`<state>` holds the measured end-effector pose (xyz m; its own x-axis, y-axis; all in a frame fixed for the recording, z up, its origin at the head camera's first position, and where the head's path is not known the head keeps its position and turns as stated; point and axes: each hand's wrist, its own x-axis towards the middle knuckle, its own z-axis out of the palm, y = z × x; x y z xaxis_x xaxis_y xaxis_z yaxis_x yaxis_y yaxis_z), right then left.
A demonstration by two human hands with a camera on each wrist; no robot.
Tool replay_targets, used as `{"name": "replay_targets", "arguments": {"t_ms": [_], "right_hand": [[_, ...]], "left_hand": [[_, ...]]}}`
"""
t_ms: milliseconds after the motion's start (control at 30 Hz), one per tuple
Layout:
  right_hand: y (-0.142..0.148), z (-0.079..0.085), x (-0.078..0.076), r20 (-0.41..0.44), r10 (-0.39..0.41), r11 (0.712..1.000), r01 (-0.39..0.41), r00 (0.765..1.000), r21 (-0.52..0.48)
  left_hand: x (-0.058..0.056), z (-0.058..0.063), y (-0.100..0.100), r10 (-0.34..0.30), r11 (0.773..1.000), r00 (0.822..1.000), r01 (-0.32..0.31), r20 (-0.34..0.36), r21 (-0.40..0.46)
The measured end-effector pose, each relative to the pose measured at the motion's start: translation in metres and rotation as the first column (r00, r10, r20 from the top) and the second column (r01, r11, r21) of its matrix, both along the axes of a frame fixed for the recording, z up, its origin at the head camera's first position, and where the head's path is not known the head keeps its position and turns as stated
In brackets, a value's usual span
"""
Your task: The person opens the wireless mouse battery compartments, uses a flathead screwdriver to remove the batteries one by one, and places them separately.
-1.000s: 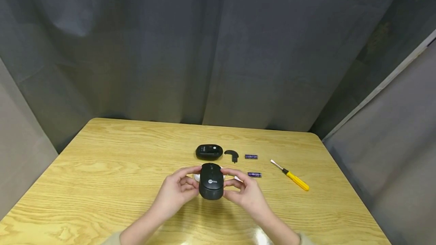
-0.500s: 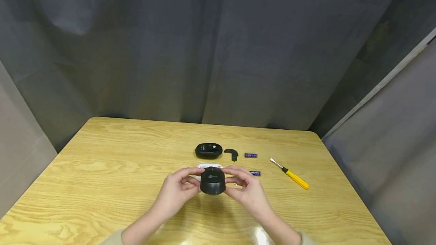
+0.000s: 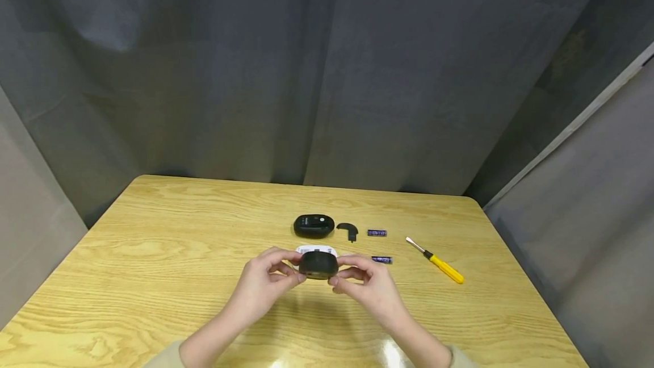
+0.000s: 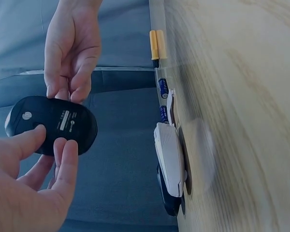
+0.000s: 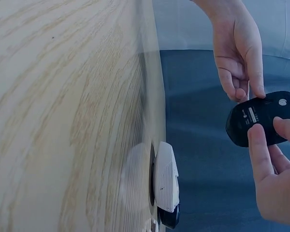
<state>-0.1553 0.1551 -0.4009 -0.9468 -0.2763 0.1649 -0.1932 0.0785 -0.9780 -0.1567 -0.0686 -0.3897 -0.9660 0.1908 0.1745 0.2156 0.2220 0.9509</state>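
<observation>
Both hands hold a black computer mouse (image 3: 318, 264) above the table. My left hand (image 3: 267, 278) pinches its left side, and my right hand (image 3: 369, 284) grips the right side. Its rear edge faces the head view. In the wrist views the mouse's flat underside (image 4: 63, 126) shows, with a printed label and a round pale spot. Fingertips of my left hand (image 4: 34, 179) lie on that underside in the left wrist view. Partly hidden behind the held mouse, a white mouse (image 3: 317, 249) lies on the table.
Behind the white mouse lies another black mouse (image 3: 314, 226), with a curved black cover (image 3: 349, 231) beside it. Two purple batteries, a rear one (image 3: 377, 233) and a nearer one (image 3: 382, 259), are to the right. A yellow-handled screwdriver (image 3: 443, 268) lies further right on the wooden table (image 3: 168, 254).
The held mouse has tilted: its top with the logo faced the head view a second ago, and now mostly its rear edge does. Both hands keep hold of it.
</observation>
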Motion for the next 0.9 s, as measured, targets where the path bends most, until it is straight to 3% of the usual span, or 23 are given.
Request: {"name": "replay_targets", "arguments": {"t_ms": [167,333,467,700,900], "right_hand": [[0.0007,0.0021,0.0012,0.036,-0.014,0.999,0.013,0.999,0.031],[0.0002,0.0036,0.0012,0.053,-0.061,0.993,0.056,0.997,0.102],[0.0011,0.0022,0.0006,0.048,-0.05,0.993,0.045,0.998,0.105],[0.0008,-0.0008,0.0003,0.069,-0.033,0.996,0.027,0.997,0.086],[0.0005,-0.0031,0.0017,0.107,-0.027,0.995,0.017,0.994,0.093]], "left_hand": [[-0.0005,0.0,-0.0015,0.0,0.996,1.0,0.001,0.012,-0.09],[-0.001,-0.0008,-0.0019,-0.023,0.992,0.999,0.028,0.043,-0.121],[-0.0017,-0.0012,-0.0015,-0.033,0.99,0.996,0.044,0.08,-0.131],[-0.0022,-0.0051,-0.0005,-0.088,0.996,0.985,0.09,0.147,-0.008],[-0.0017,-0.0083,-0.0008,-0.165,0.983,0.968,0.145,0.191,0.116]]}}
